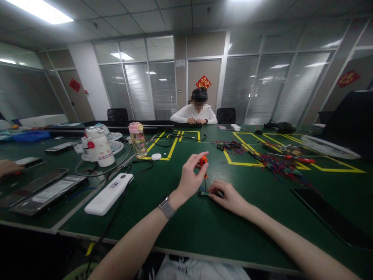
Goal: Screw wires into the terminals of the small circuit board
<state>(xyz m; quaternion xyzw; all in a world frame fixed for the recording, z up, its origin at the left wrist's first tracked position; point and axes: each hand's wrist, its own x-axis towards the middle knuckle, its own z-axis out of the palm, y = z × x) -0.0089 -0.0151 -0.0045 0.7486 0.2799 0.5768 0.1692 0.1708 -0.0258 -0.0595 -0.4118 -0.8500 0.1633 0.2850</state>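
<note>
In the head view my left hand point(190, 175), with a watch on its wrist, is closed round a screwdriver point(203, 161) with an orange and dark handle. The screwdriver stands upright, its thin shaft pointing down at a small green circuit board point(203, 193) on the table. Whether the tip touches the board, I cannot tell. My right hand point(227, 194) rests on the table, thumb and fingertips pinched on the board's right end. A bit of blue wire shows beside the board.
Tangled red and blue wires with small boards point(275, 165) lie at the right, near a dark flat panel point(326, 214). To the left are a white power bank-like block point(109, 194), a white bottle point(100, 147) and a pink-lidded bottle point(137, 142). A person point(194, 112) sits opposite.
</note>
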